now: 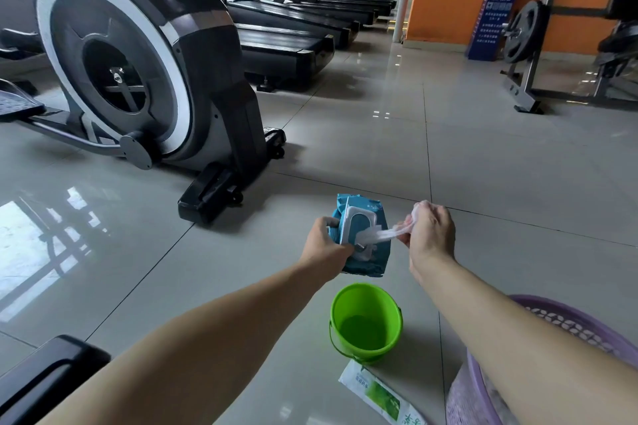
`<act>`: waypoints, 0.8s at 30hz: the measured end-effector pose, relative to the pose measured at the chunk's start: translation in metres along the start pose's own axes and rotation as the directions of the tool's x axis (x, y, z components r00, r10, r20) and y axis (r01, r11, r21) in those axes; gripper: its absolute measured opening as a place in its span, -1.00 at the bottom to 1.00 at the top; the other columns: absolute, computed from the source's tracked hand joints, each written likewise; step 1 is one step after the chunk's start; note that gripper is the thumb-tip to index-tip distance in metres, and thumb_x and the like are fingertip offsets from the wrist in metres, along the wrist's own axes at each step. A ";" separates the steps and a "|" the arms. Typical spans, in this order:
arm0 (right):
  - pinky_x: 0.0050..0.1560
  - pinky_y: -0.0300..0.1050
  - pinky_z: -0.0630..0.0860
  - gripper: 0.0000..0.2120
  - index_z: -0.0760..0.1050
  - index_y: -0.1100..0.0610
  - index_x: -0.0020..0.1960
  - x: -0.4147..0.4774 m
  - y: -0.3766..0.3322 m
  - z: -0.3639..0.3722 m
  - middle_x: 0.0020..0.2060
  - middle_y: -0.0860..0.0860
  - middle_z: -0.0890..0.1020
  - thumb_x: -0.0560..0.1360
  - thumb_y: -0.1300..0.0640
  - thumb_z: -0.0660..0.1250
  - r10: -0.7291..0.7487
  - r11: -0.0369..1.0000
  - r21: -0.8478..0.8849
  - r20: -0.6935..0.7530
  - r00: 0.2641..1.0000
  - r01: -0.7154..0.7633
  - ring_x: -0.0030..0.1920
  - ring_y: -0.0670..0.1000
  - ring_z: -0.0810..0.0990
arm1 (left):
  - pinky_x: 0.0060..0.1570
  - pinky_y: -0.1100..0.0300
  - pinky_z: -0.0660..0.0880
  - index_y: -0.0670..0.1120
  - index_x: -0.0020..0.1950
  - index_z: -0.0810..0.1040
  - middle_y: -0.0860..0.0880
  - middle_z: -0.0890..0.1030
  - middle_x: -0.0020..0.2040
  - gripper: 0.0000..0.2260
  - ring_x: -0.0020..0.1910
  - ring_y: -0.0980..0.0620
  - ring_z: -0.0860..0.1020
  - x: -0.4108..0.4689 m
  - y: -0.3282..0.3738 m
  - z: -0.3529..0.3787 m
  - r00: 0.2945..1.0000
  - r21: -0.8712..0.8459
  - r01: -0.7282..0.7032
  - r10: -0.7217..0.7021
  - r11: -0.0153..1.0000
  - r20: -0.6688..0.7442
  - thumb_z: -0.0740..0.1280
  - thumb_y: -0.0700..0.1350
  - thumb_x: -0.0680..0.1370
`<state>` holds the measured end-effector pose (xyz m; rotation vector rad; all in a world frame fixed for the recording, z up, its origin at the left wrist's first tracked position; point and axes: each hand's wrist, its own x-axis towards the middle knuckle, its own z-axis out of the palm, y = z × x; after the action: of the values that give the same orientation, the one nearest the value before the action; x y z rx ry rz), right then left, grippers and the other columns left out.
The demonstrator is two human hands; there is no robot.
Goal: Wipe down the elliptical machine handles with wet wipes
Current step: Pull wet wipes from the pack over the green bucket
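Daylight comes from the far left, leaving a bright glare patch on the glossy floor (pixel 483 166) at its left edge. The elliptical machine (pixel 138 55) casts a faint shadow. Wide-angle bending curves the edges; distant treadmills (pixel 310 10) look hazy.

I can see only the lower body of the elliptical (pixel 138 55); the top and left edges cut off the rest. The right forearm (pixel 518 331) hides part of the purple basket (pixel 462 397), which the right and bottom edges also crop. The green-and-white packet (pixel 376 397) runs off the bottom, its print too small for me to read
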<state>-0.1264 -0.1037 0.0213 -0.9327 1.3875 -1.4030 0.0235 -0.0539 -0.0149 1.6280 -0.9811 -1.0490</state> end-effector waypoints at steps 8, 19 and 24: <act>-0.27 -0.22 0.42 -0.78 0.62 0.07 0.00 -0.016 0.017 -0.016 -0.09 0.03 0.67 0.45 0.01 0.57 0.209 0.648 -0.744 0.381 0.901 0.164 -0.14 0.01 0.60 | -0.16 -0.01 0.70 -0.07 0.29 0.41 -0.05 0.57 0.06 -0.48 -0.10 0.00 0.65 0.003 0.003 -0.002 0.998 0.029 -0.011 0.013 1.000 -0.060 0.51 -0.32 0.42; 0.14 -0.08 0.46 -0.36 0.43 0.22 0.47 -0.014 -0.001 -0.014 0.37 0.18 0.53 0.50 -0.01 0.53 0.242 0.538 -0.827 0.338 0.909 0.165 0.30 0.22 0.54 | -0.50 0.33 0.50 -0.08 0.32 0.40 -0.01 0.53 -0.01 -0.52 -0.20 0.09 0.58 0.003 -0.001 -0.007 0.997 0.103 0.005 0.003 0.995 -0.077 0.48 -0.30 0.47; -0.11 -0.14 0.45 -0.78 0.64 0.01 -0.21 -0.008 0.002 -0.013 -0.19 -0.01 0.66 0.58 0.18 0.35 0.109 0.784 -0.602 0.372 0.922 0.150 -0.12 0.09 0.59 | -0.54 0.38 0.45 -0.10 0.31 0.41 -0.05 0.54 0.05 -0.51 -0.23 0.13 0.54 0.005 -0.004 -0.007 0.997 0.098 0.008 -0.001 0.995 -0.071 0.49 -0.31 0.46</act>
<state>-0.1363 -0.0918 0.0192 -1.5651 1.5457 -0.6853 0.0322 -0.0557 -0.0184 1.7365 -0.9955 -0.9527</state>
